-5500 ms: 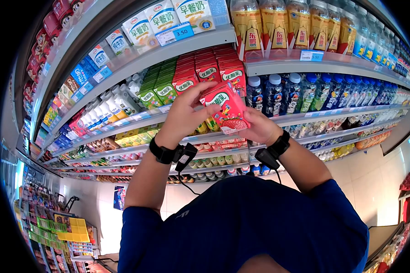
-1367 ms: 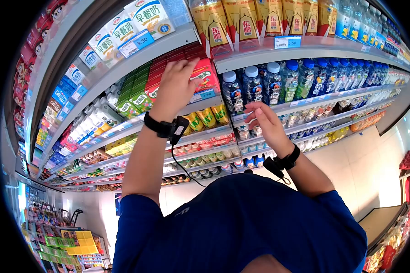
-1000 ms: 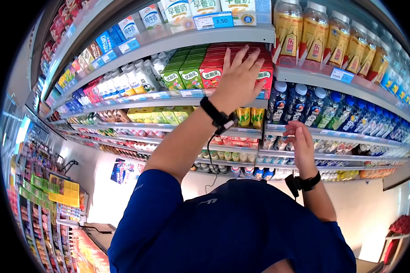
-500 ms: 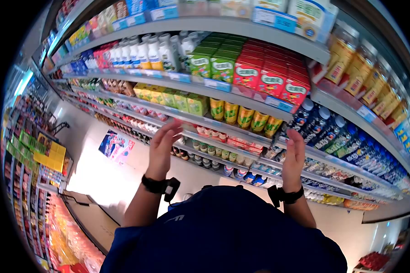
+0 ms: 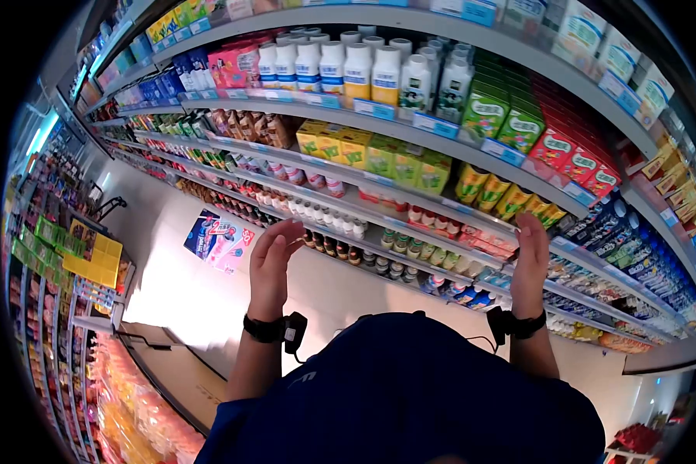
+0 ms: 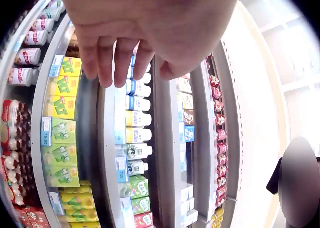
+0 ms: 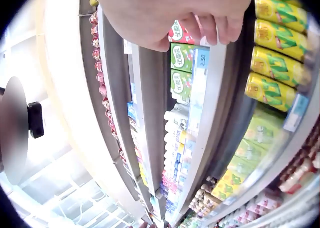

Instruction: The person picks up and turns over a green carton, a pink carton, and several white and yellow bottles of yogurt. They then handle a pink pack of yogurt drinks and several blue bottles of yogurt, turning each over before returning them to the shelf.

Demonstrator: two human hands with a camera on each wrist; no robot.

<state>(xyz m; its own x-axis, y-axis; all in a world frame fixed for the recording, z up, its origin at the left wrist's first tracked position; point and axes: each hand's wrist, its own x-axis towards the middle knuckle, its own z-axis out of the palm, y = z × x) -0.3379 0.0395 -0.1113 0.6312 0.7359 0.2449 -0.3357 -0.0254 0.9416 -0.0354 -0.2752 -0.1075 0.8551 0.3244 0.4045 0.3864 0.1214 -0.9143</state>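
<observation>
My left hand [image 5: 271, 267] is raised in front of my body with loosely bent fingers and nothing in it. To the right, my right hand [image 5: 530, 259] is raised the same way, also holding nothing; it overlaps the lower shelves below the yellow cans [image 5: 472, 184]. Red drink cartons [image 5: 553, 147] stand in rows on the shelf above it, beside green cartons [image 5: 485, 114]. In the left wrist view the left hand [image 6: 145, 33] hangs before white bottles [image 6: 137, 119]. The right wrist view has the right hand [image 7: 185, 13] partly covering a red carton [image 7: 181, 32].
Long shelves of drinks curve across the front, with price tags [image 5: 437, 125] on their edges. Blue-capped bottles [image 5: 626, 240] fill the right side. At the lower left are a brown box [image 5: 174, 379], bagged goods [image 5: 131, 394] and a yellow tray [image 5: 93, 259]. A poster [image 5: 218, 240] lies on the floor.
Both hands held a red carton at first. Then the left hand was at the red cartons on the shelf, and it has drawn back holding nothing. The head view has swung left.
</observation>
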